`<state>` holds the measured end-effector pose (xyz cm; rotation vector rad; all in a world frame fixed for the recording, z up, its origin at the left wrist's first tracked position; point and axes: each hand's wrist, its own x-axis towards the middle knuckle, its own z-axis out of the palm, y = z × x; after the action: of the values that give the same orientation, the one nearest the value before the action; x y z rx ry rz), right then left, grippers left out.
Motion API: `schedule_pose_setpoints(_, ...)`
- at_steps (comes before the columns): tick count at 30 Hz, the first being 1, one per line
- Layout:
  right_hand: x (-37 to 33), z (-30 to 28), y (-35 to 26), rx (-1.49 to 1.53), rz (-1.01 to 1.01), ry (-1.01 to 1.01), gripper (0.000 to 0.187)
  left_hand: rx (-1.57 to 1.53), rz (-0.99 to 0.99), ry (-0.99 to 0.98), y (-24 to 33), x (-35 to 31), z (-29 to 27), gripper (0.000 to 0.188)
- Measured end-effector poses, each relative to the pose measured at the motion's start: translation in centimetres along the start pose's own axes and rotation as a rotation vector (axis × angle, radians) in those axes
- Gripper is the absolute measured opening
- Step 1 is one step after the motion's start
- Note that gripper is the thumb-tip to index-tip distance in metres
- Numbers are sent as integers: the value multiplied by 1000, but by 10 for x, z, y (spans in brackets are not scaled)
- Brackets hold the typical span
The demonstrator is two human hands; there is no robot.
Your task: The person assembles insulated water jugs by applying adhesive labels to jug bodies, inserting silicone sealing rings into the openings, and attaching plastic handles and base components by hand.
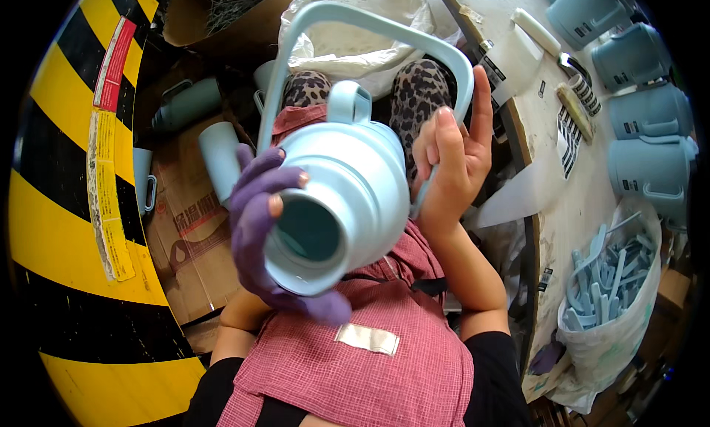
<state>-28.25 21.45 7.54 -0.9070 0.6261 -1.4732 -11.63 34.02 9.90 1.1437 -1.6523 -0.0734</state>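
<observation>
A light blue jug (370, 183) is tilted in front of my chest, its round open mouth facing me and a small loop on its far side. My left hand (255, 227), in a purple glove with bare fingertips, wraps round the jug's left side near the mouth. A large light blue carrying handle (384, 29) arches above the jug. My bare right hand (455, 160) has its lower fingers curled round the handle's right arm, while the index finger points up. Whether the handle's ends are joined to the jug, I cannot tell.
On the worktable (543, 242) at right stand several light blue jugs (642, 116), with a brush (575, 110) nearby. A bag (614, 353) of blue handle strips hangs at its edge. Left are a striped yellow-black panel (52, 205), flattened cardboard (185, 242) and loose blue vessels (220, 153).
</observation>
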Motion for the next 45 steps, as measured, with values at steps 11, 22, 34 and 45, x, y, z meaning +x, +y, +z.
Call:
schedule_pose_setpoints(11, -27, -19, -14, -78, 244, -122, 69, -1137, -1035, -152, -56, 17, -18, 33)
schedule_pose_setpoints(22, -29, -27, -8, -333, 217, -160, 72, -1277, -972, 16, -62, -10, 14, 17)
schedule_pose_setpoints(34, -25, -19, -2, 38, -227, -300, 35, -742, 16, -27, -86, -6, 15, 53)
schedule_pose_setpoints(45, 138, -26, 125, 69, 752, -523, 49, -102, -44, 119, -173, 95, -36, 44)
